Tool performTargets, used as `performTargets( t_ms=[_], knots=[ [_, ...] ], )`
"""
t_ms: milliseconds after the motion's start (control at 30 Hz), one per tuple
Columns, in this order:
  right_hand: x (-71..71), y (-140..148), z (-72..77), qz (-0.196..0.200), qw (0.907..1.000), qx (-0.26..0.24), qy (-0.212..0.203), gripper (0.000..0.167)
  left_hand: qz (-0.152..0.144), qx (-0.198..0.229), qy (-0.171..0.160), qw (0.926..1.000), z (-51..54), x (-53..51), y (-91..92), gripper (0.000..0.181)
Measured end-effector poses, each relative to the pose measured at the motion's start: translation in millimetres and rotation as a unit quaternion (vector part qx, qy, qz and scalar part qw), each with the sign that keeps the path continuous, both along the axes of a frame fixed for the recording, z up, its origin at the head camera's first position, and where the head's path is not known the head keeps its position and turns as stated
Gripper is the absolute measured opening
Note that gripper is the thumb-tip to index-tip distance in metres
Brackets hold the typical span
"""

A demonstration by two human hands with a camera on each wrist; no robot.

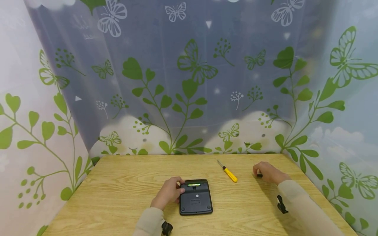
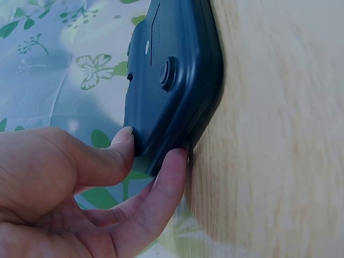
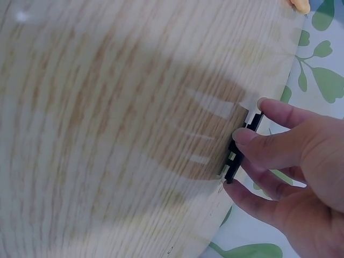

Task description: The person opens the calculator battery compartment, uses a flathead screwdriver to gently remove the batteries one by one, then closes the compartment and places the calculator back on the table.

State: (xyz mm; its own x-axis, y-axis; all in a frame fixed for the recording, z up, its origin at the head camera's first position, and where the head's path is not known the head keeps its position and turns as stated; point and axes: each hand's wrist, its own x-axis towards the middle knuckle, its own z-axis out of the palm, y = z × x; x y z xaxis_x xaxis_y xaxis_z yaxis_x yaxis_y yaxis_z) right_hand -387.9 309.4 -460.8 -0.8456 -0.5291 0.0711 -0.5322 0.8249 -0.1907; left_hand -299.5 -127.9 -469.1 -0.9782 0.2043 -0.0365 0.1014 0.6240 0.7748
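A black calculator [image 1: 195, 207] lies face down on the table, its battery slot uncovered with a green battery [image 1: 194, 185] inside. My left hand [image 1: 167, 194] grips its left edge; in the left wrist view the thumb presses the back while a finger reaches under the rim of the calculator [image 2: 183, 80]. Farther right, my right hand [image 1: 269, 172] pinches a small black battery cover [image 3: 233, 166] between thumb and fingertips, low at the tabletop. Whether the cover touches the wood I cannot tell.
A screwdriver [image 1: 230, 174] with a yellow handle lies between the calculator and my right hand. The wooden table [image 1: 124, 183] ends at a patterned curtain [image 1: 206, 108] behind it, and similar cloth hangs on both sides.
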Motion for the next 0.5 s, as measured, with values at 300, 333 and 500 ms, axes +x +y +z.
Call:
performTargets(
  t_ms=[300, 333, 500],
  knots=[
    [0.5, 0.2, 0.7, -0.009, 1.0000, -0.003, -0.002, 0.042, 0.000, 0.002, -0.005, 1.0000, 0.6, -0.1, 0.4, 0.025],
    [0.1, 0.2, 0.3, -0.009, 1.0000, -0.002, 0.001, 0.042, 0.001, 0.003, -0.006, 1.0000, 0.7, 0.0, 0.4, 0.025],
    [-0.8, 0.0, -1.5, -0.002, 0.9999, 0.000, 0.015, 0.040, 0.003, 0.004, -0.007, 1.0000, 0.1, 0.5, 0.4, 0.025]
  ],
)
